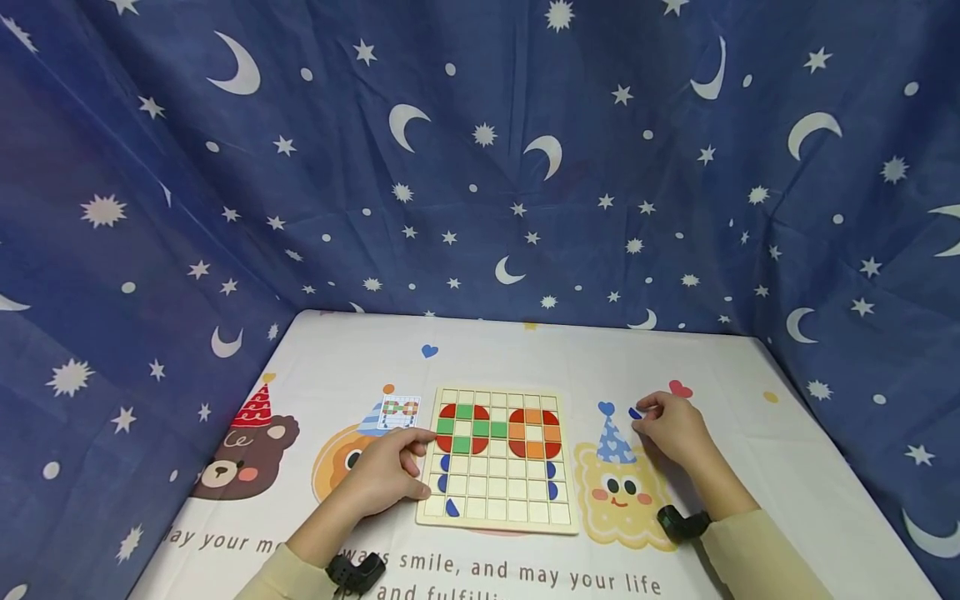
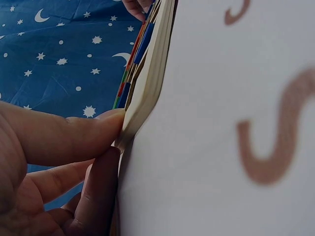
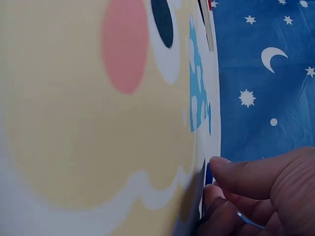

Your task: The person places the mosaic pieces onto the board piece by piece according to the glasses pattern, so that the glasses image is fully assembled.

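Note:
A cream grid board (image 1: 497, 487) lies on the table with red, green, orange and blue pieces set in its squares. My left hand (image 1: 386, 471) rests along its left edge, index finger stretched out and thumb near the lower corner. In the left wrist view, the thumb (image 2: 74, 135) touches the board's corner (image 2: 140, 108). Right of the board, my right hand (image 1: 671, 425) pinches a small blue puzzle piece (image 1: 635, 413) between thumb and fingertips, close to the tabletop. Only a sliver of that blue piece (image 3: 209, 173) shows in the right wrist view; the fingers hide its outline.
A small pattern card (image 1: 401, 412) with a matching coloured design lies just left of the board's upper corner. The white tablecloth (image 1: 510, 354) has printed cartoon figures and text. Blue curtains (image 1: 480, 167) with moons and stars stand behind and at both sides.

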Action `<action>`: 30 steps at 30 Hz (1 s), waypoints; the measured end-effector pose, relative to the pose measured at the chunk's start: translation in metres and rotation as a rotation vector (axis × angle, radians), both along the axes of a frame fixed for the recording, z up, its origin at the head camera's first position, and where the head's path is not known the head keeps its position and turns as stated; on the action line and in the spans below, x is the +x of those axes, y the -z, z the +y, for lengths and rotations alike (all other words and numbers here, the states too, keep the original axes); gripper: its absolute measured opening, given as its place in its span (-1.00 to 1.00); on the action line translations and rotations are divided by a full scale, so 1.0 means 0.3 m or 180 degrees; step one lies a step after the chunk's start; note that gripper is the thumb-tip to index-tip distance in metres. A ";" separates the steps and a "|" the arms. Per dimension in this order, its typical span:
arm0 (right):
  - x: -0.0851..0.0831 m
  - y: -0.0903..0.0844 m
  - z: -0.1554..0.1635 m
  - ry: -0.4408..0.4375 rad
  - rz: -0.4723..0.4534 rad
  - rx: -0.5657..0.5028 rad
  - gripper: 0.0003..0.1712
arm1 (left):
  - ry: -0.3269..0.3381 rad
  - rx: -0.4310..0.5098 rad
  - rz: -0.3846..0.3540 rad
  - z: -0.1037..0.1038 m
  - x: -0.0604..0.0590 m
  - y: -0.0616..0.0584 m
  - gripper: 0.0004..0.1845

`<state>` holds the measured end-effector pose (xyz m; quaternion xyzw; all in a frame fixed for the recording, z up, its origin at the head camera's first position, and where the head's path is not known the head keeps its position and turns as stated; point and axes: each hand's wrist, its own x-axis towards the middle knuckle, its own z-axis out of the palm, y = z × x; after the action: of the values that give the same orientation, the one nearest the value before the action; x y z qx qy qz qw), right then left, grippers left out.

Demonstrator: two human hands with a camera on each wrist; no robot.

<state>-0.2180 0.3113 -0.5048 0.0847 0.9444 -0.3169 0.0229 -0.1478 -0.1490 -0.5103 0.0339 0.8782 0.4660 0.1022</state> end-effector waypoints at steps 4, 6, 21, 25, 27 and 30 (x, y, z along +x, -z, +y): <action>-0.020 0.008 -0.008 0.0025 -0.0017 0.0078 -0.62 | -0.0005 -0.0019 0.0007 -0.001 -0.002 0.000 -0.17; -0.024 0.010 -0.014 0.0044 -0.0027 0.0105 -0.66 | -0.0005 -0.0024 0.0002 -0.001 -0.002 0.000 -0.17; 0.030 0.004 -0.092 -0.0349 -0.0019 0.0114 -0.88 | 0.0012 -0.0014 0.0015 -0.006 -0.006 0.003 -0.17; 0.068 -0.002 -0.134 -0.0384 -0.0014 0.0033 -0.89 | 0.0022 0.0043 -0.0017 -0.004 -0.002 0.001 -0.17; 0.089 -0.007 -0.158 -0.0398 -0.0029 -0.0014 -0.89 | 0.0030 0.0058 -0.0019 -0.004 0.000 0.000 -0.17; 0.121 -0.018 -0.195 -0.0440 -0.0063 -0.0117 -0.88 | 0.0025 0.0057 -0.0010 -0.004 -0.001 0.001 -0.17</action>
<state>-0.1816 0.2528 -0.4993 0.0221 0.9417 -0.3310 0.0556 -0.1479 -0.1501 -0.5106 0.0375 0.8737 0.4734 0.1051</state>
